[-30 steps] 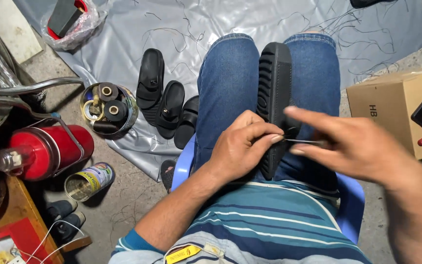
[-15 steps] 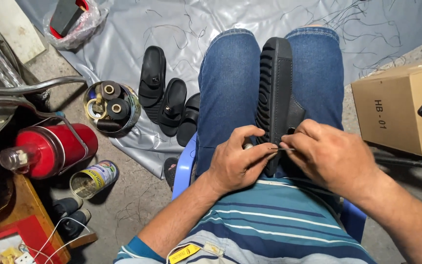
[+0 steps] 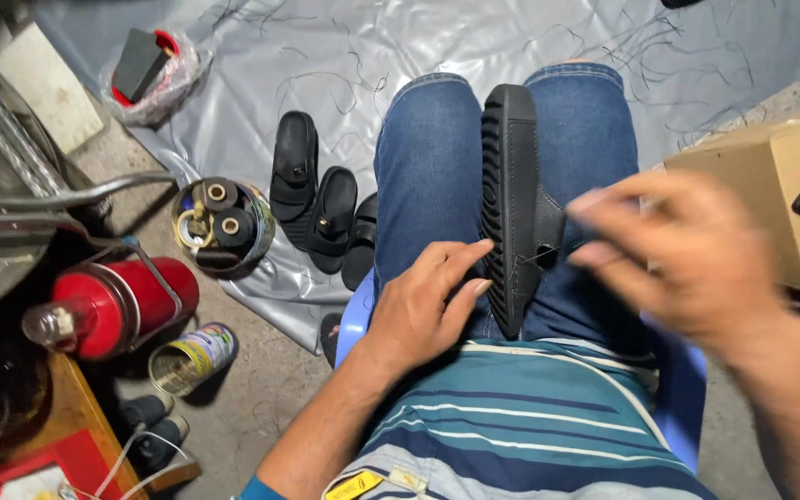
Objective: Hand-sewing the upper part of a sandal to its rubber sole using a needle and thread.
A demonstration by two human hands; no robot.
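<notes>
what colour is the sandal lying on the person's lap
Black, sole and strap alike; the head view shows it clearly, resting between the jeans-clad thighs.

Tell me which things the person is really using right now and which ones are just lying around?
In use:
black sandal on the lap
left hand pressing its sole
right hand, blurred, beside its strap

Lying about:
three black sandals on the grey sheet
tin of spools
red cylinder
open can
cardboard box

We saw a bare concrete floor point(image 3: 261, 407) with a grey plastic sheet point(image 3: 437, 46) spread over its far part. On the sheet lay three black sandals point(image 3: 321, 208), a tin of thread spools point(image 3: 219, 225) at its left edge, and loose thread scraps. An open can point(image 3: 192, 356) lay on the concrete, near left.
</notes>
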